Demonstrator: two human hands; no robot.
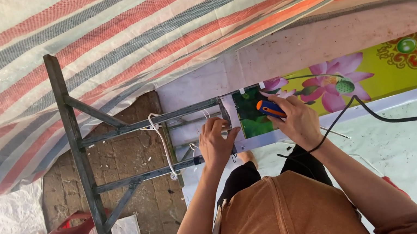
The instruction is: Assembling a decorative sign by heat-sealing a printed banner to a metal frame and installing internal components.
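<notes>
right hand grips orange-blue tool on banner; left hand clasps frame edge

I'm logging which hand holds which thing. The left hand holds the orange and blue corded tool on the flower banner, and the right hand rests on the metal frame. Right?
Not quite: the head view shows the hands swapped. The right hand holds the orange and blue corded tool on the flower banner; the left hand rests on the metal frame.

Open brick floor lies beyond the left hand between frame bars; a black cable trails beside the right hand.
</notes>
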